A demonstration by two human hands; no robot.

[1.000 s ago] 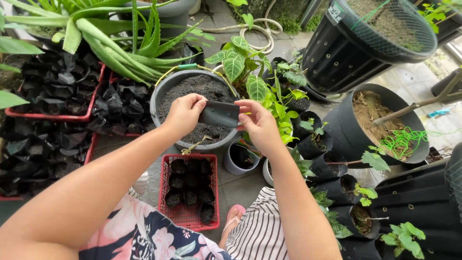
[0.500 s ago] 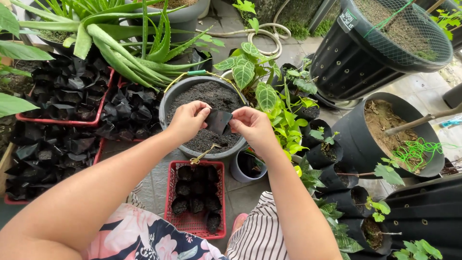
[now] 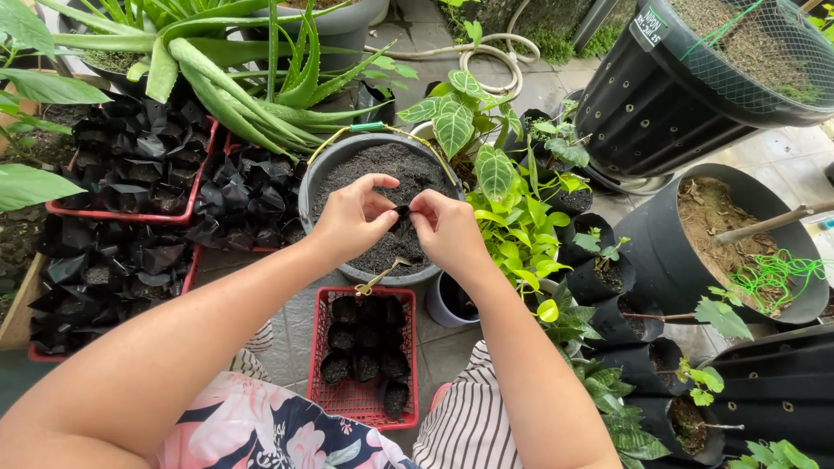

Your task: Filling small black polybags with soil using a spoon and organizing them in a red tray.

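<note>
My left hand (image 3: 354, 214) and my right hand (image 3: 444, 227) meet fingertip to fingertip over a grey tub of dark soil (image 3: 380, 178). Between the fingers of both hands is a small black plastic nursery bag (image 3: 402, 212), squeezed narrow and mostly hidden by the fingers. Just below the hands, a small scoop handle (image 3: 382, 274) sticks out of the soil at the tub's near rim. In front of the tub, a red plastic basket (image 3: 363, 352) holds several small black bags filled with soil.
Red trays of empty black bags (image 3: 130, 165) lie to the left, under a large aloe plant (image 3: 226, 78). Leafy potted plants (image 3: 495, 174) and black grow bags (image 3: 608, 295) crowd the right. Large black planters (image 3: 721, 226) stand at far right. A hose (image 3: 486, 61) lies coiled on the pavement behind.
The black bag was held flat and wide between my hands. My hands have moved together, and the bag is now pinched small between the fingertips. The camera shifted slightly.
</note>
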